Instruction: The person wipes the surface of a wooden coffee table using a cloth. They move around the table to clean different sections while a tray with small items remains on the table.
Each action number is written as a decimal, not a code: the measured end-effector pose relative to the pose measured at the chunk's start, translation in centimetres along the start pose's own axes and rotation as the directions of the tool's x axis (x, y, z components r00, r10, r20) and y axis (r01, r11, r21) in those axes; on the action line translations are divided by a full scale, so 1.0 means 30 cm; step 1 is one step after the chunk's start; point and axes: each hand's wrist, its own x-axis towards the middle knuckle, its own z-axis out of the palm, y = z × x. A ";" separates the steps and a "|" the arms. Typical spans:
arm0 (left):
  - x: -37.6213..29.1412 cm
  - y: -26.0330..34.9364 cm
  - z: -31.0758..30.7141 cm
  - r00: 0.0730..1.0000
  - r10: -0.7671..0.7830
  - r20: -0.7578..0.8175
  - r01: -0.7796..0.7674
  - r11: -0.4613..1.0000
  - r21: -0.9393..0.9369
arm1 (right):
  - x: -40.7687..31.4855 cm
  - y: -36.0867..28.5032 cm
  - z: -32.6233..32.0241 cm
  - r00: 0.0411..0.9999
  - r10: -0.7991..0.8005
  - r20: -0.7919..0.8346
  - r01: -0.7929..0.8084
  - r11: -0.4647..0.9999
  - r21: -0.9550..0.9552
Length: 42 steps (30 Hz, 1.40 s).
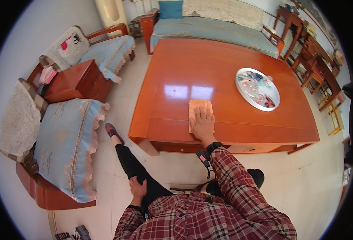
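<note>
A folded orange cloth (196, 103) lies flat near the front edge of a glossy reddish-brown wooden coffee table (170, 69). My right hand (202, 123) presses down on it with the palm, fingers pointing towards the far side. The cloth sticks out past my fingertips and along the left of the hand. My left hand (138, 186) rests on my left thigh, away from the table, with the thumb spread from the fingers and no object seen in it. A dark band with a small black device is strapped to my right wrist.
A round white tray (266, 87) with glassware and small items stands right of the cloth. Armchairs with blue covers (62, 141) and a wooden side cabinet (77, 81) line the left. A long sofa (209, 28) is behind the table; wooden chairs (311, 72) stand far right.
</note>
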 end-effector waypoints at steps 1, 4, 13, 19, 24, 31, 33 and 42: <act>-0.002 0.001 -0.003 0.999 -0.025 0.024 0.025 1.000 -0.001 | 0.015 -0.056 0.005 0.999 -0.012 0.045 0.011 1.000 0.014; -0.006 0.004 -0.016 0.998 -0.040 0.038 0.041 0.999 -0.023 | 0.059 -0.210 0.017 0.991 -0.037 0.126 0.029 0.998 0.062; -0.012 0.012 -0.042 0.997 -0.060 0.052 0.062 0.998 -0.032 | 0.130 -0.544 0.053 0.966 -0.143 0.217 0.117 0.984 0.131; -0.009 0.016 -0.052 0.996 -0.064 0.062 0.066 0.997 -0.041 | 0.105 -0.668 0.070 0.957 -0.219 0.191 0.199 0.973 0.116; -0.009 0.021 -0.050 0.997 -0.054 0.053 0.057 0.998 -0.041 | 0.013 -0.682 0.053 0.891 -0.436 0.129 0.410 0.893 0.185; -0.009 0.016 -0.045 0.996 -0.065 0.068 0.067 0.998 -0.022 | -0.064 -0.527 -0.006 0.792 -0.603 0.095 0.565 0.782 0.262; -0.008 0.014 -0.040 0.997 -0.051 0.055 0.053 0.998 -0.034 | -0.064 -0.441 -0.025 0.833 -0.539 0.126 0.498 0.828 0.257; 0.008 0.002 -0.014 0.999 -0.040 0.036 0.039 0.999 0.015 | -0.198 0.114 -0.168 0.958 -0.254 0.135 0.242 0.965 0.100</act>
